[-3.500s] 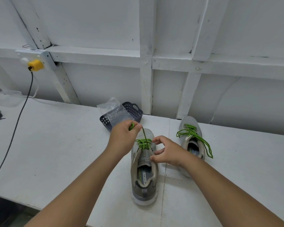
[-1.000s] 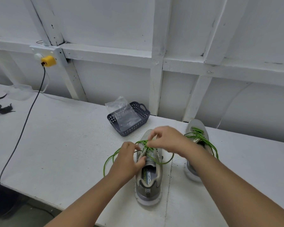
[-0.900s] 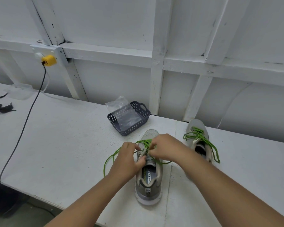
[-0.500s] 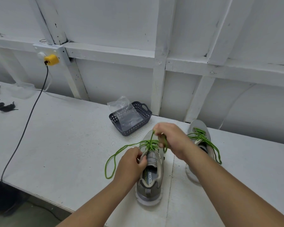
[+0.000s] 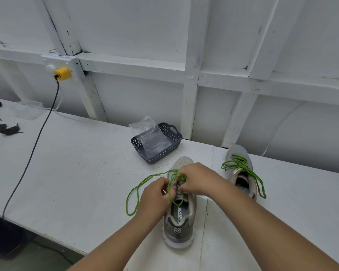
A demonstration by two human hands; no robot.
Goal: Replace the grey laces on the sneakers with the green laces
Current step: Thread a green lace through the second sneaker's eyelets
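A grey sneaker [image 5: 178,227] stands on the white table [image 5: 76,173], heel toward me. A green lace [image 5: 133,190] runs through its eyelets; one long end loops out to the left on the table. My left hand [image 5: 157,196] pinches the lace at the sneaker's left side. My right hand [image 5: 198,178] covers the upper eyelets and grips the lace there. A second grey sneaker [image 5: 240,173] with a loose green lace [image 5: 249,173] stands to the right, apart from my hands.
A dark perforated basket [image 5: 172,143] holding a clear plastic bag [image 5: 149,133] sits behind the sneakers by the wall. Dark laces [image 5: 2,128] lie at the far left. A black cable [image 5: 33,145] runs from a yellow plug [image 5: 62,73] across the table.
My right hand has come down from above the toe onto the eyelets, close to my left hand. A small lace loop now hangs over the sneaker's opening.
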